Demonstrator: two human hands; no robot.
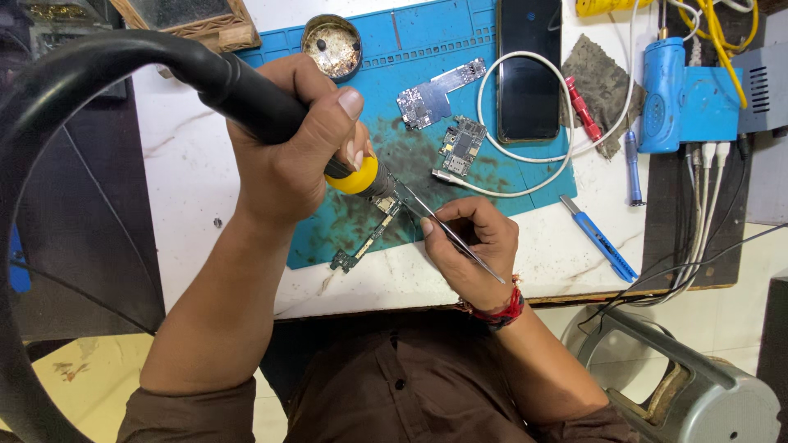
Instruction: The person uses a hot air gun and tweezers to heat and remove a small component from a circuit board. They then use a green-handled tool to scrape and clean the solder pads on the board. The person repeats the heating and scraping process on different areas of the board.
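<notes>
Two tools meet over one small circuit board [384, 205], and both of my hands are closed on them. My left hand [287, 139] is wrapped around the black handle of a hot-air wand [246, 90], thumb on top, with the yellow collar [355, 176] just past my fingers and the nozzle pointing down at the board. My right hand [469, 246] pinches slim metal tweezers [447, 230] like a pen, tips resting at the board's edge.

That board lies on the blue work mat [525, 176], near its front edge, with a narrow flex strip [361, 246] trailing from it toward me. I judge it light, thin, stiff and fragile, best held only by its bare edges with the tweezer tips. It would slide easily on the mat if nudged.

Farther out on the mat sit two more boards [427, 98] [461, 146], a dark phone [529, 70] and a round tin [332, 47]. A white cable [525, 164] loops around the phone, its plug lying close to my tweezers. On the counter [189, 172] to the right are a blue knife [599, 238], a red tool [581, 107] and a grey cloth [603, 82]. The wand's thick black hose [49, 90] arcs across my left side.
</notes>
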